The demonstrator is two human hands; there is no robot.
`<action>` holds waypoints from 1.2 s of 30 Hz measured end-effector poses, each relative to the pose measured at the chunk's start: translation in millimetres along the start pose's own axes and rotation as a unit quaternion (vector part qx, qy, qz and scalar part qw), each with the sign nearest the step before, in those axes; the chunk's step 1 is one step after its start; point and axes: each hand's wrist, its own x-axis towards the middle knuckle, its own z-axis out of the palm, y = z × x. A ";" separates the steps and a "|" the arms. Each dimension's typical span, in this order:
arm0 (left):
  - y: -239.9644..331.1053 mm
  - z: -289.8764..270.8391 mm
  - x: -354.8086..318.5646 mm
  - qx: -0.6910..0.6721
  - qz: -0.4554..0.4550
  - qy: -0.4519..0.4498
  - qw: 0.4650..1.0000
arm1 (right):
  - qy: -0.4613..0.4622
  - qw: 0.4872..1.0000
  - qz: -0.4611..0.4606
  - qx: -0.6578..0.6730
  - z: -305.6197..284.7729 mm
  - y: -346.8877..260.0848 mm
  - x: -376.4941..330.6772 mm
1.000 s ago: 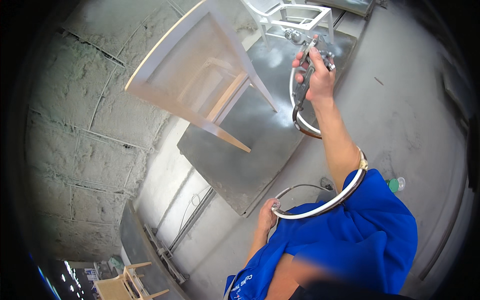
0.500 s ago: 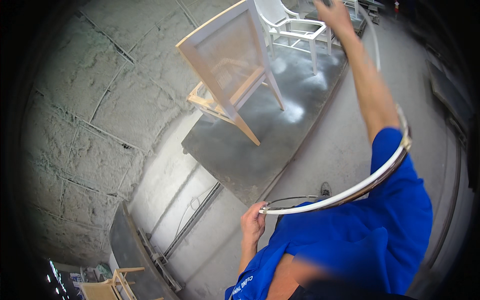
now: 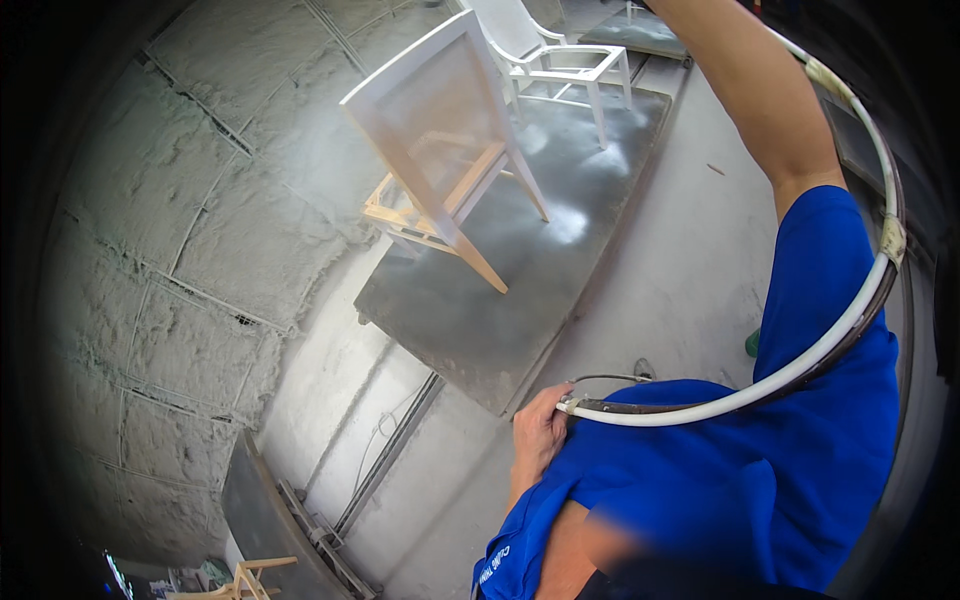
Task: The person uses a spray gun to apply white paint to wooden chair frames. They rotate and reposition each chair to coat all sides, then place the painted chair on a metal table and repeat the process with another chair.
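My left hand (image 3: 540, 430) is closed around a white and dark hose (image 3: 690, 411) in front of my body. From there the hose curves round to the right and up along my raised right arm (image 3: 755, 90). My right hand lies beyond the top edge, so its fingers and anything in them are hidden. A wooden chair (image 3: 428, 135) stands on a dark platform (image 3: 450, 320), its back toward me. White coating covers much of the back's frame, while the seat frame and lower legs show bare wood. Pale mist hangs around the back.
A white-coated chair (image 3: 545, 75) stands farther back on the platform. A wall with matted grey coating (image 3: 200, 300) rises at the left. Another dark platform (image 3: 270, 510) and a bare wooden chair (image 3: 245, 580) are at the lower left. Rails (image 3: 390, 450) run along the floor.
My right arm has swung higher, taking the hand out of the picture. The near chair's top and side edges look whiter, with mist beside them. My left hand still grips the hose.
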 end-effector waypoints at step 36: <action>10.4 67.7 43.5 -0.026 -0.158 0.008 0.987 | -0.009 0.978 0.180 0.104 146.3 272.1 -76.5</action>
